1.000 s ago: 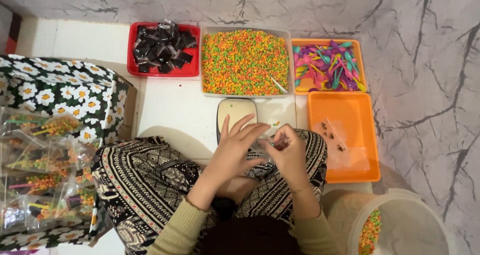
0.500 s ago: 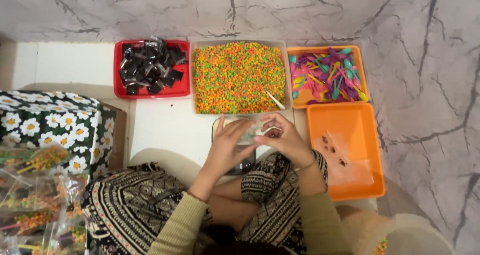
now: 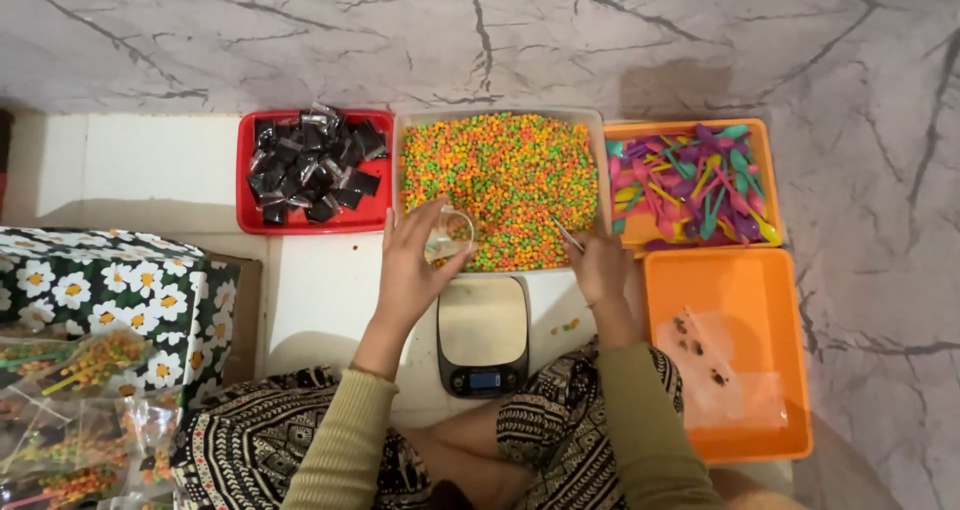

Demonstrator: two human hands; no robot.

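My left hand (image 3: 412,266) holds a small clear plastic bag (image 3: 450,234) open at the near edge of a clear tub (image 3: 400,160) full of orange, green and yellow pellets (image 3: 500,175). My right hand (image 3: 602,268) grips a thin spoon handle (image 3: 567,234) that reaches into the pellets. A small digital kitchen scale (image 3: 483,332) sits on the white surface just below both hands, between my knees.
A red tray of dark sachets (image 3: 308,168) stands left of the tub. An orange tray of coloured plastic spoons (image 3: 690,182) is at the right, with an orange tray (image 3: 770,370) holding a clear sheet below it. A flowered box (image 3: 110,290) and filled bags (image 3: 70,410) lie at the left.
Both hands have moved up from over the scale to the pellet tub. The left hand now holds the bag open at the tub's edge, and the right hand holds the spoon.
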